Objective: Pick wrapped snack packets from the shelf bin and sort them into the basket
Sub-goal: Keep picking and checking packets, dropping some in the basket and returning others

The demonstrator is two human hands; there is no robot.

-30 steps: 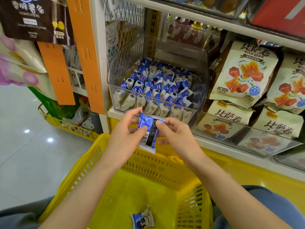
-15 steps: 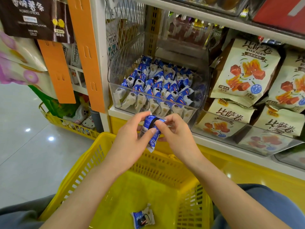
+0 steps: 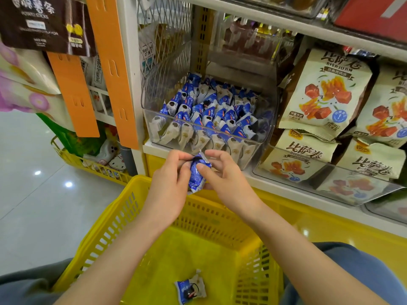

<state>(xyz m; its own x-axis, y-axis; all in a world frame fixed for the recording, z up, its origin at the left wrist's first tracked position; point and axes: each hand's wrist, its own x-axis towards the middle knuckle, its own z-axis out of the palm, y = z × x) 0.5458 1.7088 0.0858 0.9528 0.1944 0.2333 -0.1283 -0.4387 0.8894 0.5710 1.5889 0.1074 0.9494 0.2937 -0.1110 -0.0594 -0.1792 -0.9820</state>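
Observation:
A blue and white wrapped snack packet (image 3: 196,176) is held between both hands, above the far rim of the yellow basket (image 3: 103,234). My left hand (image 3: 168,183) pinches its left side and top. My right hand (image 3: 224,177) pinches its right side with thumb and fingertips. Just behind the hands, a clear plastic shelf bin (image 3: 267,119) holds several more of the same packets. One packet (image 3: 190,288) lies on the basket floor.
Large cream snack bags (image 3: 323,93) fill clear bins to the right of the shelf bin. Orange strips (image 3: 112,69) and a white wire divider (image 3: 163,34) stand at the bin's left. A second yellow basket (image 3: 88,166) with goods sits on the tiled floor at left.
The packet has turned in my hands from flat, barcode side up, to edge-on and crumpled. Both hands stayed above the basket's far rim.

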